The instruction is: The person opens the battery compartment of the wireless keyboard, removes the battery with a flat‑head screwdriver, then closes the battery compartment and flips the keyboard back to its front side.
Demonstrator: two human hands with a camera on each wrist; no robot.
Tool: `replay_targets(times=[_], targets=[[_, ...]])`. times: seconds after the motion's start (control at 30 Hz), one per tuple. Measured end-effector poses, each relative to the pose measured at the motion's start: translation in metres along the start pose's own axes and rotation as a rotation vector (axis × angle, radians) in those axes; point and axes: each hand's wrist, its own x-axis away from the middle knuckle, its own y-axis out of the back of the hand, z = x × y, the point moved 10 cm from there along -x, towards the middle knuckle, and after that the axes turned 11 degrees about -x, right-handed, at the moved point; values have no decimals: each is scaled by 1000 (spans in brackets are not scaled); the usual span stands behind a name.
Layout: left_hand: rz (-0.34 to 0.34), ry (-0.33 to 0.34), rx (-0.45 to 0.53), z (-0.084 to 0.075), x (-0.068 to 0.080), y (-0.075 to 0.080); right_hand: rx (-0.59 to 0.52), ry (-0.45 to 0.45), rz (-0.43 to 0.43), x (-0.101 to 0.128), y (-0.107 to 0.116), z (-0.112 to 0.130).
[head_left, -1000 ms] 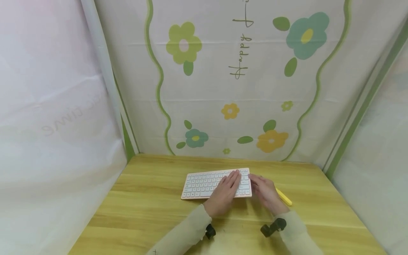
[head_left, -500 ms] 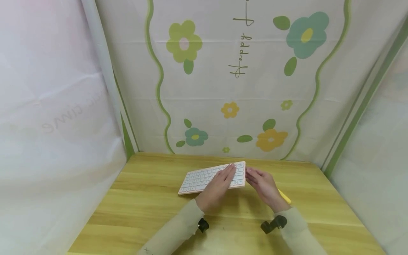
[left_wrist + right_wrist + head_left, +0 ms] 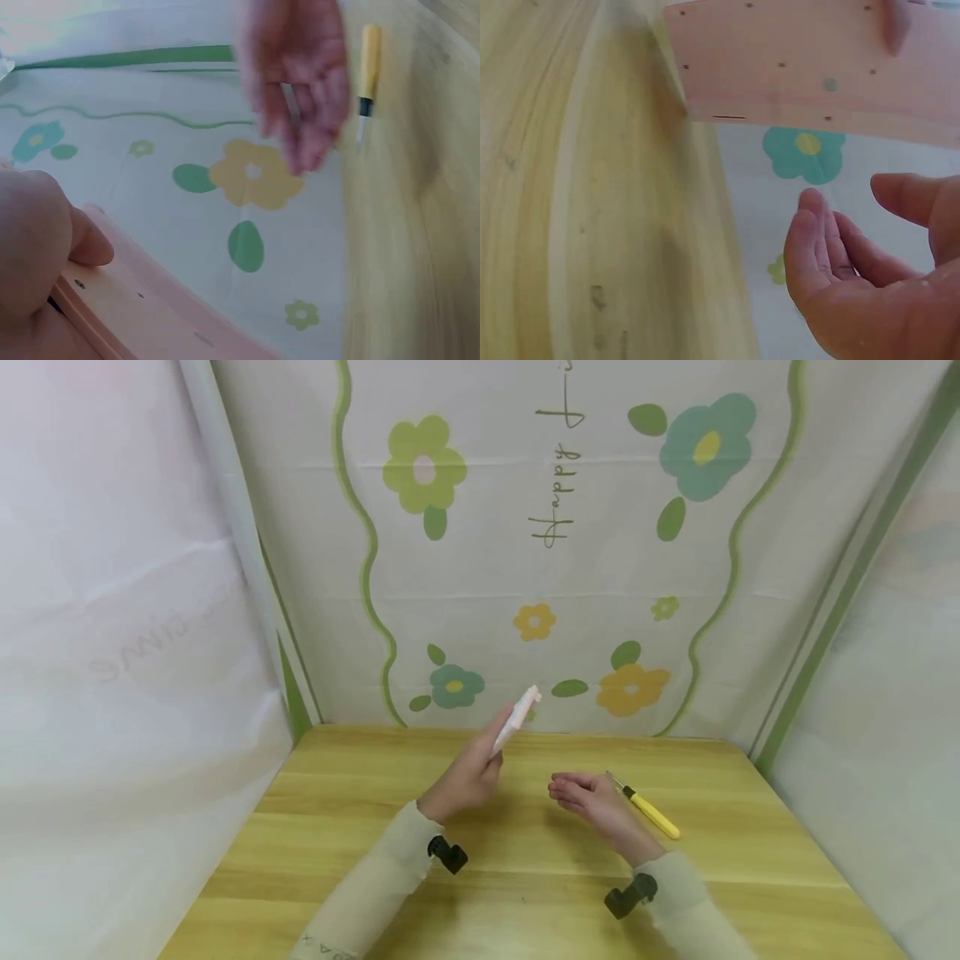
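Our left hand (image 3: 467, 781) grips the slim, stiff pink plastic keyboard (image 3: 516, 720) by one end, tilted up off the wooden bench (image 3: 322, 827), light yet probably slippery, while our right hand (image 3: 592, 797) waits relaxed, holding nothing, nearby.

Light wood-grain surface (image 3: 337, 827), walled by floral sheeting on three sides. One item lies directly on it: a yellow-handled tool (image 3: 647, 810), just beside the right grip (image 3: 592, 800).
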Motion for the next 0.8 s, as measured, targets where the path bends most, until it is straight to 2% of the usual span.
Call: replay_targets(times=[0.07,0.13,0.2,0.3,0.37,0.43,0.53,0.7,0.8], targets=[[-59,22,115,2,-4,15,29,-21,30,-3,-6,-9],[-111,105,232,8,-3,28,49,-34,65,-5,-13,-18],[-144,228,353,16,0,39,58,-47,81,-6,-18,-25],[-174,463,503,37,14,44,88,-57,94,-8,-25,-33],[-211,557,573,54,23,43,103,-65,88,-9,-29,-37],[-266,597,653,68,32,40,110,-68,82,-11,-32,-42],[-381,611,764,85,45,36,96,-82,80,-13,-38,-49],[-573,613,986,94,61,34,7,-106,63,-18,-50,-56],[-646,601,1093,97,67,32,-80,-111,23,-21,-52,-58]])
